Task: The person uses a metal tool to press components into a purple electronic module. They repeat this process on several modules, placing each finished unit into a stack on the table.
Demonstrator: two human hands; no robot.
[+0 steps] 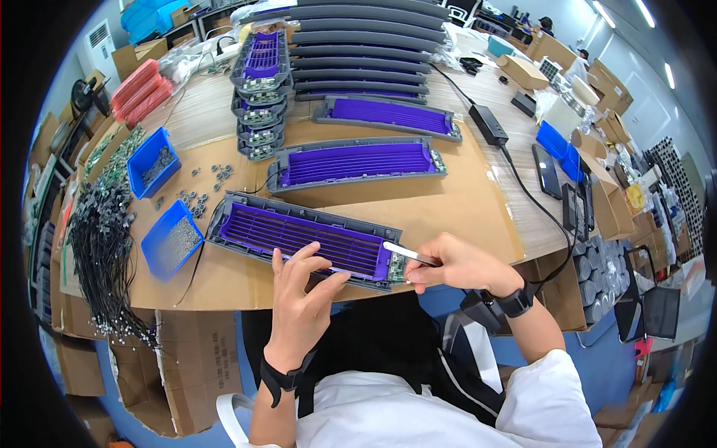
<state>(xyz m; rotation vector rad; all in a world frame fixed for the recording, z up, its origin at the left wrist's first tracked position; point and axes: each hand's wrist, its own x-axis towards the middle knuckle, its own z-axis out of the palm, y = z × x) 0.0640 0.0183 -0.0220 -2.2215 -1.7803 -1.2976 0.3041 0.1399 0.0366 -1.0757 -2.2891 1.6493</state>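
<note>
Nearest me a long grey plastic housing with a purple slatted insert (299, 237) lies slantwise on the cardboard sheet. A small green circuit board (396, 267) sits in its right end. My right hand (455, 265) is closed on a slim white tool (407, 252), whose exact kind I cannot make out; the fingers are at the board. Spread and slightly curled, the fingers of my left hand (302, 295) rest on or just over the housing's near edge. Behind it lie another purple-slatted housing (358, 162) and one farther back (392, 117).
Blue trays (173, 237) of small parts, loose grey pieces (196, 203) and a bundle of black cables (101, 246) are at the left. Stacked housings (366, 48) stand at the back. Rightward lie a black power adapter (488, 125) with its cord and a phone (547, 170).
</note>
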